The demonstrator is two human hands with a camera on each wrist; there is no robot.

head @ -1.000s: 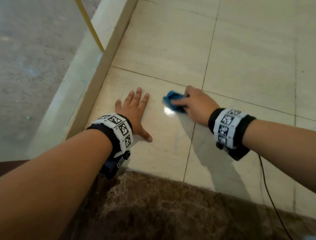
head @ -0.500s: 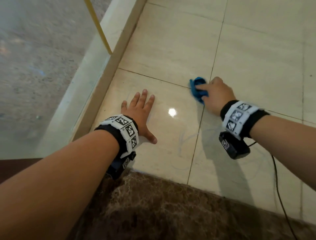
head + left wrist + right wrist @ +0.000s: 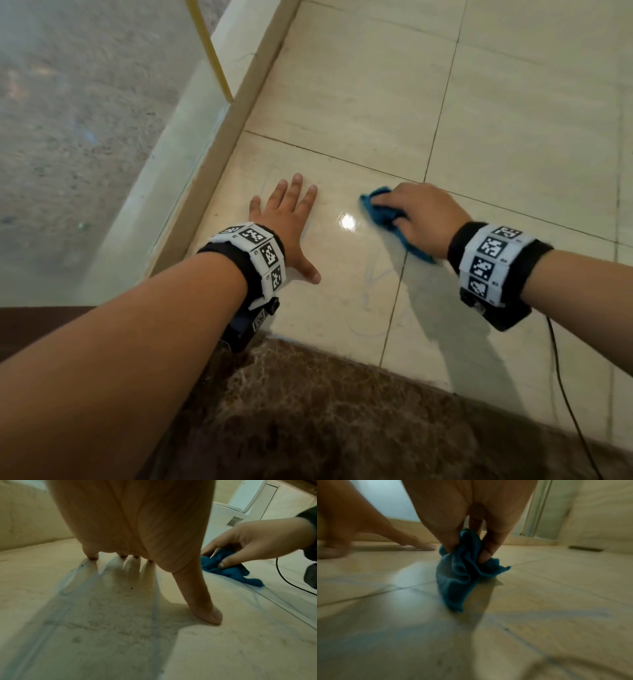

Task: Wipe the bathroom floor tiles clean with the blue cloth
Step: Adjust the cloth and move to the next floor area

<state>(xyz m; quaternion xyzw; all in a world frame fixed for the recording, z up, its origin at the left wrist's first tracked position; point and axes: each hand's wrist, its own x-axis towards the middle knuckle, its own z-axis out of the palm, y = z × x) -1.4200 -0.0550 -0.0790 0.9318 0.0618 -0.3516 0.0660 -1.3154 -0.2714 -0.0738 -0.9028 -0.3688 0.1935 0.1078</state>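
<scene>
My right hand (image 3: 416, 214) grips a crumpled blue cloth (image 3: 387, 219) and holds it down on the glossy beige floor tiles (image 3: 359, 102), just left of a grout line. The right wrist view shows thumb and fingers pinching the blue cloth (image 3: 462, 568) while its loose end trails on the tile. Flat on the tile to the left rests my left hand (image 3: 286, 214), fingers spread and straight. From the left wrist view, that left hand (image 3: 150, 561) presses the floor, and the right hand (image 3: 240, 543) holds the cloth (image 3: 229, 569) beside it. Faint bluish streaks mark the tile near both hands.
A beige raised curb (image 3: 219, 144) with a glass panel and a yellow strip (image 3: 212, 54) borders the tiles on the left. A dark brown marble threshold (image 3: 325, 418) lies nearest me. A black cable (image 3: 561, 383) trails from the right wrist. A white toilet (image 3: 240, 505) stands farther off.
My right hand has drawn the cloth back towards me and to the left, from the grout crossing onto the near tile beside the light's glare. The left hand stays planted.
</scene>
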